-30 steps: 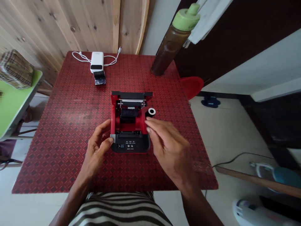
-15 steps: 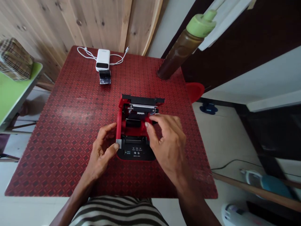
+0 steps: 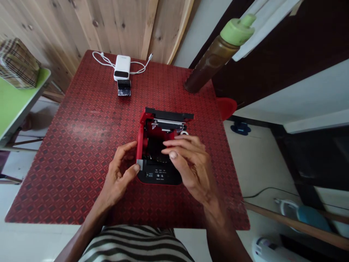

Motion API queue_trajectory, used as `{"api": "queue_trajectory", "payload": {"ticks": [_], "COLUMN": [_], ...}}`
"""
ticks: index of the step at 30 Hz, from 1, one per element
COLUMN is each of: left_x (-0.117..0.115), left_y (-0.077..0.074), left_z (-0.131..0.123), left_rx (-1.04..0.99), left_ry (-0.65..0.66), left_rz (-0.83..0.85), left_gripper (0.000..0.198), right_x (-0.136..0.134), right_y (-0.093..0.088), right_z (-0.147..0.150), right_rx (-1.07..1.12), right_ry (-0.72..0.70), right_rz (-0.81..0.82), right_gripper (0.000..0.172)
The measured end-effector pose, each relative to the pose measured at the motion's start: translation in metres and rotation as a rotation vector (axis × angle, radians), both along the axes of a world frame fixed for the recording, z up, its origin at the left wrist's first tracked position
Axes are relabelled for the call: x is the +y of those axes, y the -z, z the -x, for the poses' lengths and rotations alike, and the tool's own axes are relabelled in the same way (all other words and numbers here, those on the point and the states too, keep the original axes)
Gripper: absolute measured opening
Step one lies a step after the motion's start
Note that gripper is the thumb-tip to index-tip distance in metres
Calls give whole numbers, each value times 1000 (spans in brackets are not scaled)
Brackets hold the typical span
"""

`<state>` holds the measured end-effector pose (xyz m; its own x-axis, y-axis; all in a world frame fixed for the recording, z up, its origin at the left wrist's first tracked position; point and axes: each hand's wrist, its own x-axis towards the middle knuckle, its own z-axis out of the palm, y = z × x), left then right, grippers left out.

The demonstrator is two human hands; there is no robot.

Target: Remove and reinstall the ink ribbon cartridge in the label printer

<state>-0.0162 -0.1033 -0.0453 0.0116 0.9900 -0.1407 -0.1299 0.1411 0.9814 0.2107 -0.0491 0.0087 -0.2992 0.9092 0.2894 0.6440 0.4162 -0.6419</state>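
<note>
A small red and black printer (image 3: 159,176) lies on the table in front of me, its lid (image 3: 170,114) raised at the far side. My left hand (image 3: 121,173) grips the printer's left edge, with the thumb on the grey patch (image 3: 139,163) at its near corner. My right hand (image 3: 192,163) is over the right side of the compartment. Its fingers stretch left across the opening, apart from the thumb, and I see nothing held in them. Dark material (image 3: 156,145) fills the compartment. Just beyond my right knuckles shows a white ring (image 3: 184,133), mostly hidden.
A white power bank (image 3: 122,67) with a white cable (image 3: 140,69) sits at the table's back left. A curled black strip (image 3: 124,88) lies before it. A tall brown bottle (image 3: 209,58) with a green cap stands at the back right. The patterned red table (image 3: 76,163) meets a wooden wall.
My right hand's fingers have gone from a near-pinch on the compartment's right part to stretched out over it. The black roll is no longer distinct inside. A white ring now shows beside the printer.
</note>
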Motion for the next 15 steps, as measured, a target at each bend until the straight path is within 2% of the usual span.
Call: {"api": "queue_trajectory", "payload": {"ticks": [2,5,6,7,9,15], "left_x": [0,0,0,0,0,-2], "left_y": [0,-1,-1,-2,-2,0], "left_z": [0,0,0,0,0,1], "left_rx": [3,4,5,5,8,14], "left_ry": [-4,-6,-5,-6,-6,-2], "left_rz": [-3,-3,-1,4,11,27], "left_gripper": [58,59,59,59,60,60], "right_x": [5,20,24,29,35,42], "right_y": [-4,-6,-6,-7,-7,-9], "right_z": [3,15,20,25,33,45], "right_rx": [-140,-408,-484,-549,-644,-794], "right_ry": [-40,-67,-81,-98,-133,-164], "right_rz": [5,-12,-14,-14,-10,87], "right_gripper": [38,16,15,23,31,18]}}
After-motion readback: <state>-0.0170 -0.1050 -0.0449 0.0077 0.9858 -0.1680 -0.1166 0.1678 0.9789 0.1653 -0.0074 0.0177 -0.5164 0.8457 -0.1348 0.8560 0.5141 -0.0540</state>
